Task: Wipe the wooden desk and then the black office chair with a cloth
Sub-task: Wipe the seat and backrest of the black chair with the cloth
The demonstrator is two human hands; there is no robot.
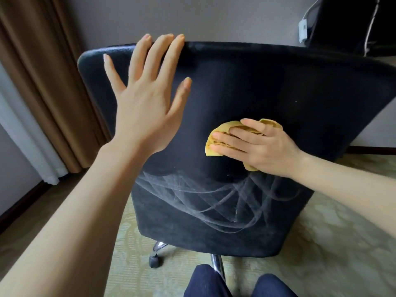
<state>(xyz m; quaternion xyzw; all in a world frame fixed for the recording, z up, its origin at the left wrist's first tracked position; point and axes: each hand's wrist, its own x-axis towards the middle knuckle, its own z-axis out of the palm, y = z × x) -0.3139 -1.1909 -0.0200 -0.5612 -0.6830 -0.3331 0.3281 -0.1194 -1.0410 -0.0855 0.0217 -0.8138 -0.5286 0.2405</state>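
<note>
The back of the black office chair fills the middle of the view, its backrest facing me. My left hand lies flat with spread fingers near the backrest's top left edge and holds nothing. My right hand presses a folded yellow cloth against the middle of the backrest. Pale swirling streaks mark the lower part of the backrest below the cloth. The wooden desk is not in view.
The chair's chrome base and a black caster stand on a pale patterned carpet. Brown curtains hang at the left. A dark object with a white cable and a wall socket sit at the top right. My knees in dark trousers show at the bottom.
</note>
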